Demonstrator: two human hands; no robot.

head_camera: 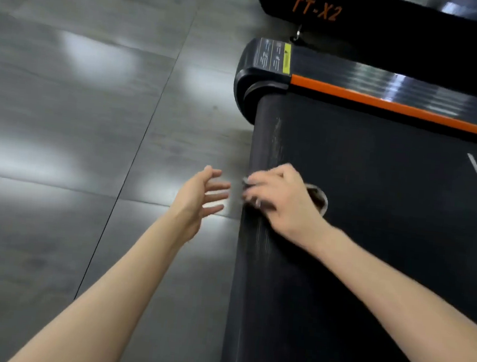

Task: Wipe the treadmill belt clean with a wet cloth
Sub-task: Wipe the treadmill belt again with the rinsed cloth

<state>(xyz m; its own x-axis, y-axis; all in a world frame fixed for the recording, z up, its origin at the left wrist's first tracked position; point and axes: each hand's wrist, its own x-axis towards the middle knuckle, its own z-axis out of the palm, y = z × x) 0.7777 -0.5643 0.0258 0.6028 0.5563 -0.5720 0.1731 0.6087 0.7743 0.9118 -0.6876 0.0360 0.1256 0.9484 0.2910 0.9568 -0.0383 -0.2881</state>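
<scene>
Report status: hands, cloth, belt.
Left hand open, off the belt, over the floor. Right hand grips cloth at belt's end. Pale streaks beyond it. Nothing blocking.

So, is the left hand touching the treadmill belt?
Apart. The head view shows a strip of grey floor between the open left hand and the rounded end of the treadmill belt.

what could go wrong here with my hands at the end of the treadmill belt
The right hand holds the cloth right at the rounded end of the treadmill belt; fingers could get pinched if the belt turns. The pale scuffs farther along that edge may get missed. Drips could slick the glossy floor.
</scene>
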